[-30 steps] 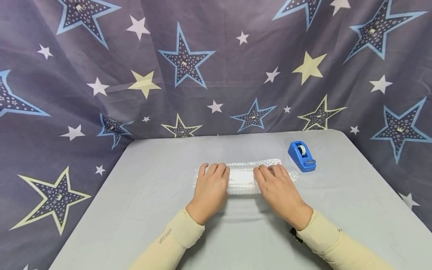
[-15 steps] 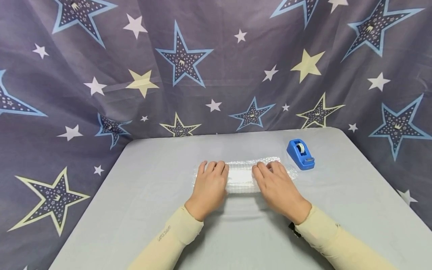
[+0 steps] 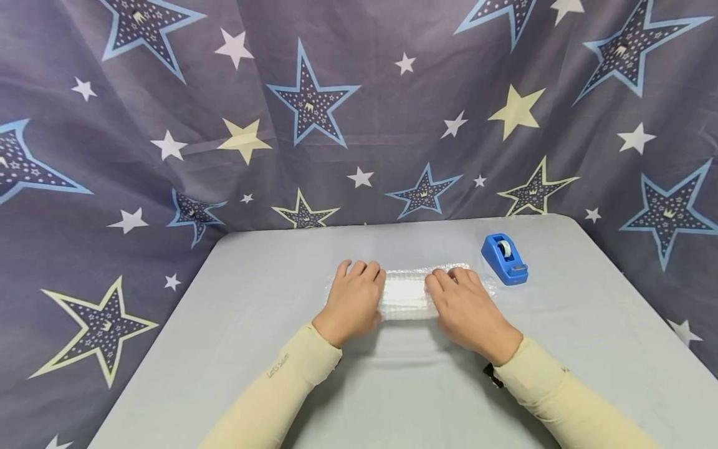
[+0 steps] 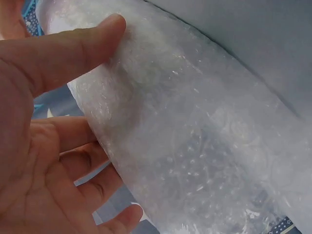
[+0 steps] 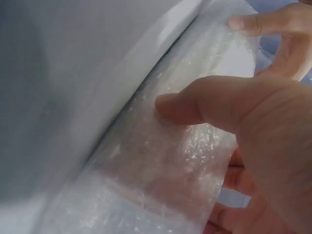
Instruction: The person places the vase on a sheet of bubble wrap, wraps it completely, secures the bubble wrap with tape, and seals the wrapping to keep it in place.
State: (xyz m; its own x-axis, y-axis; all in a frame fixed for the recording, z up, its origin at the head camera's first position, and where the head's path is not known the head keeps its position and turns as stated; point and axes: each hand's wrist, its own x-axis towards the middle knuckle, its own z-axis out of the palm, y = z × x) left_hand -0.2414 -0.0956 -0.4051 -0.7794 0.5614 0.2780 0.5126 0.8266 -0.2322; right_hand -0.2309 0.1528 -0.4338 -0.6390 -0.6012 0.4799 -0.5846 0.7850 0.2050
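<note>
Clear bubble wrap (image 3: 406,312) lies folded round a white item (image 3: 402,290) on the grey table. My left hand (image 3: 354,300) grips its left part, the thumb on the near side and the fingers curled over the far side. In the left wrist view the left thumb presses on the bubble wrap (image 4: 185,126). My right hand (image 3: 470,312) holds the right part in the same way; the right wrist view has its thumb on the bubble wrap (image 5: 146,161) with fingers behind. What lies under the palms is hidden in the head view.
A blue tape dispenser (image 3: 505,260) stands behind and to the right of the right hand, near the bubble wrap's right end. The grey table (image 3: 252,349) reaches back to a dark curtain (image 3: 370,125) with stars.
The left hand has shifted slightly away from the person along the bubble wrap. Both hands keep their hold. The head view has moved a little.
</note>
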